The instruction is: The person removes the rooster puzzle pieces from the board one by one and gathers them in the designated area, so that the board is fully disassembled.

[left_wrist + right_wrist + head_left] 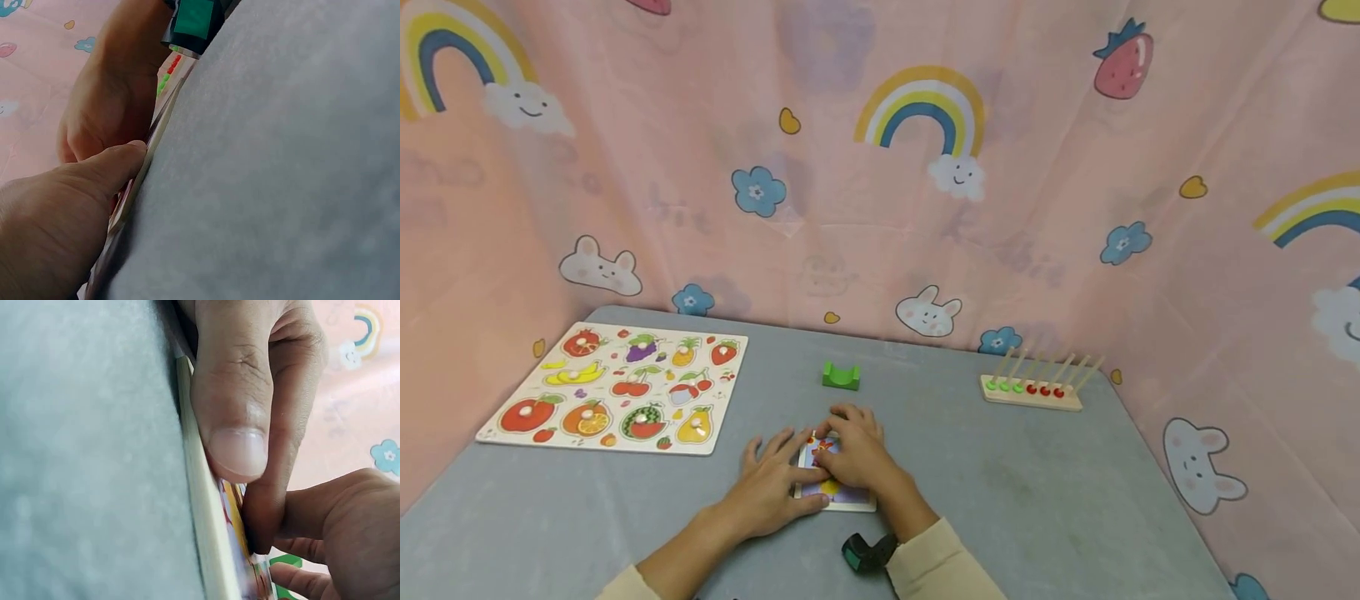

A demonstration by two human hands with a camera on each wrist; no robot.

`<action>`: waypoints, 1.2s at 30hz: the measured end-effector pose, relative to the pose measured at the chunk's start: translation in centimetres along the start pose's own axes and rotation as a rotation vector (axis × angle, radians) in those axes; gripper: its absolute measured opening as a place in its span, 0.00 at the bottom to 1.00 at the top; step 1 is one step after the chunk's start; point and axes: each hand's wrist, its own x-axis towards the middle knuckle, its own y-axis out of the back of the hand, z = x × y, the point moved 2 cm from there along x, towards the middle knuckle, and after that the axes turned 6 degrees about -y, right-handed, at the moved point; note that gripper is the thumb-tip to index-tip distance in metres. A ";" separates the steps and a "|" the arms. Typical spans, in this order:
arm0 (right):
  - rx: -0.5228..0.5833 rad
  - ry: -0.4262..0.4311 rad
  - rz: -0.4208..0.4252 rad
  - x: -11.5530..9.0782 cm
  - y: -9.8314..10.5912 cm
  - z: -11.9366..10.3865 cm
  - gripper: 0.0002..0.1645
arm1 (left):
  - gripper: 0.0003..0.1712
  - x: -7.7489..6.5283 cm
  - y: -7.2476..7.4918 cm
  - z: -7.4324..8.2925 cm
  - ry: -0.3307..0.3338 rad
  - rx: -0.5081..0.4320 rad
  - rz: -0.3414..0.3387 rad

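Observation:
Both hands are at a small picture puzzle board (pixel 853 507) with a pale wooden rim, which lies flat on the grey table. My left hand (pixel 767 492) comes from the left with fingers spread, its thumb along the board's near edge and its index finger reaching over the picture. The right hand (pixel 857 454) rests over the board's right part, thumb and bent index fingertip down on the picture. Between them shows a red figure (pixel 822 451). In the right wrist view, the right thumb (pixel 237 453) lies just above the pale edge. The right palm and fingers hide much of the picture.
A fruit puzzle board (pixel 658 392) lies at the left. Behind the hands stands a green block (pixel 841 377) with a curved hollow. A peg stand (pixel 1030 392) with green and red beads is at the back right. A black strap device (pixel 867 552) sits by the right wrist.

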 end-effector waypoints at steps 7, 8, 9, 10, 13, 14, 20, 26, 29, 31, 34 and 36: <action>0.006 -0.011 -0.010 0.0 -0.1 0.1 0.09 | 0.24 0.1 -0.1 0.1 0.006 -0.011 0.006; 0.010 -0.011 -0.009 0.0 -0.1 0.1 0.10 | 0.24 0.1 -0.1 0.1 0.003 -0.011 0.009; 0.015 -0.008 -0.008 0.0 -0.1 0.2 0.11 | 0.24 0.2 -0.1 0.1 0.003 -0.013 0.010; 0.020 -0.003 -0.004 0.0 -0.1 0.2 0.11 | 0.24 0.2 -0.1 0.1 0.002 -0.013 0.011; 0.039 0.001 0.003 0.0 0.0 0.3 0.13 | 0.25 0.3 -0.1 0.1 -0.002 -0.010 0.014; 0.043 0.003 0.007 0.0 0.0 0.3 0.13 | 0.24 0.3 -0.1 0.1 -0.004 -0.006 0.013; 0.067 -0.003 0.033 -0.2 0.0 0.4 0.12 | 0.24 0.3 -0.1 0.1 -0.007 0.001 0.013; 0.072 0.091 0.112 -0.3 0.0 0.7 0.12 | 0.23 0.2 -0.1 0.0 0.004 -0.007 0.013; 0.060 0.176 0.149 -0.3 0.0 0.7 0.12 | 0.23 0.2 -0.1 0.0 0.008 -0.013 0.007; 0.056 0.214 0.151 -0.3 0.1 0.7 0.12 | 0.23 0.1 0.0 0.0 0.010 -0.016 0.005; 0.051 0.239 0.124 -0.3 0.2 0.6 0.14 | 0.23 0.1 0.1 0.1 0.011 -0.019 0.003; 0.046 0.240 0.093 -0.3 0.3 0.5 0.15 | 0.24 0.0 0.2 0.0 0.013 -0.020 0.002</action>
